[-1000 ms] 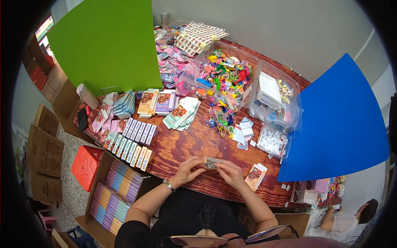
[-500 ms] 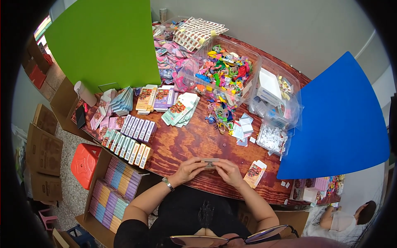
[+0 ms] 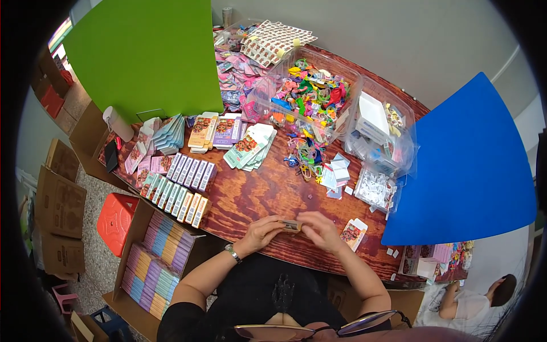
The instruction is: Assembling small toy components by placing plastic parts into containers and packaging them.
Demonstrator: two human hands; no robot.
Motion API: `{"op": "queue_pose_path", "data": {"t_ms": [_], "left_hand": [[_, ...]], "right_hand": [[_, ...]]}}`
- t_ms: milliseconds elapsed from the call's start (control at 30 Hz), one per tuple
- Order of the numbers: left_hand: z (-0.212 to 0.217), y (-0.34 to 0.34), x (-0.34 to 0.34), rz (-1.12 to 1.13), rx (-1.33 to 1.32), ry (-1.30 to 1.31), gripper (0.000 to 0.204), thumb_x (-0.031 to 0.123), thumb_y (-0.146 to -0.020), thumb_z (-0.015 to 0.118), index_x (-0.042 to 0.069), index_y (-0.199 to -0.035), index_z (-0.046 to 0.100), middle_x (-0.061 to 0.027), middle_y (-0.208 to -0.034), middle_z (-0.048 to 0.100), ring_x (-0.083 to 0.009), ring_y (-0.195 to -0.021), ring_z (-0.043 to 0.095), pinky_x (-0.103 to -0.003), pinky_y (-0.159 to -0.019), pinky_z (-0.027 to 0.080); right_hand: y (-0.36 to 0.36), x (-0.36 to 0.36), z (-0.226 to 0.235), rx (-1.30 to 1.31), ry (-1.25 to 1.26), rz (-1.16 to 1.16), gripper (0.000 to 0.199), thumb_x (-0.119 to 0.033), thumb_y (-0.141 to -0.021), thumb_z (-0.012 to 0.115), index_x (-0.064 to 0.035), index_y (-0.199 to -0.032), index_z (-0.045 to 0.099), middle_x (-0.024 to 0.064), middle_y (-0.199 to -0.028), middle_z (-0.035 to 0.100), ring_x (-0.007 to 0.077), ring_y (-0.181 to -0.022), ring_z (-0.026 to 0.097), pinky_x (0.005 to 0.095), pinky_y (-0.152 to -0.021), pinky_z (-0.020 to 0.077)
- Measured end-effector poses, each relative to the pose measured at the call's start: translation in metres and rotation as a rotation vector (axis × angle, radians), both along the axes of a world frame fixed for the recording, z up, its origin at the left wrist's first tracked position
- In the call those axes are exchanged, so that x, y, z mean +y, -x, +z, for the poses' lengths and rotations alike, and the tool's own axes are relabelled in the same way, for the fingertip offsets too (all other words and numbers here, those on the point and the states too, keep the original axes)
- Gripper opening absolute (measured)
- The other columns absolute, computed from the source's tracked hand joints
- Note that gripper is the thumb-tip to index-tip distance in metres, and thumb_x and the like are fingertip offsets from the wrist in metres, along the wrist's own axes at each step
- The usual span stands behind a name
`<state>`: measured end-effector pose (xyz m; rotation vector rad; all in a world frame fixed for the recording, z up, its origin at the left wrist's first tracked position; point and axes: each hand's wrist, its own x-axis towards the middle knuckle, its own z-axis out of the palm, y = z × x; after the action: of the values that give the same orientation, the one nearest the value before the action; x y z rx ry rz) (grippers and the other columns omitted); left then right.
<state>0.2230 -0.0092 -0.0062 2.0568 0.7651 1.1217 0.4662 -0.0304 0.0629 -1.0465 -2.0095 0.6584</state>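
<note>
Head view: the left hand [image 3: 263, 235] grasps a small open-ended carton [image 3: 290, 226] above the desk [image 3: 256, 194], the right hand [image 3: 321, 231] at its end with grip unclear; seemingly closed boxes [image 3: 196, 175] stand in rows, while flat green cartons [image 3: 246, 147] are unassembled.

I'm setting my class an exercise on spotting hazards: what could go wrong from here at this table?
The small box-like piece might slip from the left hand. The loose coloured trinkets, heaped directly on the table, might scatter if brushed. The front row of small boxes, standing near the table's edge, might be knocked off.
</note>
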Motion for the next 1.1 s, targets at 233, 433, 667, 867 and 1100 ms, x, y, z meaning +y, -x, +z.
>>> {"op": "queue_pose_path", "data": {"t_ms": [233, 433, 667, 867, 1100], "left_hand": [[0.002, 0.000, 0.001, -0.010, -0.001, -0.008, 0.024, -0.001, -0.085, 0.075, 0.001, -0.109, 0.071, -0.0173, -0.118, 0.068, -0.0307, -0.101, 0.071, -0.035, -0.082, 0.059], [-0.004, -0.002, -0.003, 0.060, -0.019, -0.048, 0.021, -0.001, -0.086, 0.075, 0.001, -0.106, 0.069, -0.0183, -0.122, 0.068, -0.0274, -0.093, 0.073, -0.033, -0.076, 0.059], [-0.008, -0.003, -0.009, 0.088, -0.082, 0.137, 0.033, 0.000, -0.087, 0.074, -0.002, -0.118, 0.061, -0.0185, -0.116, 0.070, -0.0246, -0.083, 0.074, -0.032, -0.070, 0.058], [-0.011, -0.004, -0.012, 0.098, -0.042, 0.172, 0.033, 0.001, -0.088, 0.074, -0.002, -0.118, 0.059, -0.0189, -0.117, 0.069, -0.0244, -0.083, 0.074, -0.032, -0.070, 0.059], [0.002, -0.005, -0.010, 0.080, -0.021, -0.066, 0.028, -0.001, -0.086, 0.073, 0.000, -0.112, 0.064, -0.0194, -0.122, 0.067, -0.0331, -0.103, 0.070, -0.037, -0.082, 0.060]], "right_hand": [[-0.003, 0.024, 0.005, 0.038, 0.543, 0.037, 0.017, -0.010, -0.095, 0.064, -0.0032, -0.109, 0.071, 0.0113, -0.094, 0.069, 0.0258, -0.083, 0.068, 0.0330, -0.074, 0.0526], [0.003, 0.015, -0.004, -0.195, 0.045, 0.047, 0.023, -0.011, -0.090, 0.071, -0.0096, -0.112, 0.072, 0.0069, -0.094, 0.066, 0.0244, -0.086, 0.065, 0.0342, -0.073, 0.0538], [0.017, 0.003, -0.003, -0.486, -0.288, -0.058, 0.033, -0.014, -0.080, 0.069, -0.0146, -0.113, 0.071, 0.0002, -0.092, 0.062, 0.0201, -0.083, 0.062, 0.0326, -0.068, 0.0523], [0.031, -0.008, -0.002, -0.614, -0.391, -0.075, 0.031, -0.015, -0.080, 0.064, -0.0112, -0.109, 0.070, 0.0018, -0.089, 0.057, 0.0178, -0.083, 0.060, 0.0308, -0.065, 0.0503], [0.016, -0.014, 0.003, -0.288, -0.236, 0.029, 0.038, -0.006, -0.082, 0.069, -0.0051, -0.120, 0.068, 0.0074, -0.108, 0.067, 0.0241, -0.093, 0.065, 0.0337, -0.078, 0.0557]]}}
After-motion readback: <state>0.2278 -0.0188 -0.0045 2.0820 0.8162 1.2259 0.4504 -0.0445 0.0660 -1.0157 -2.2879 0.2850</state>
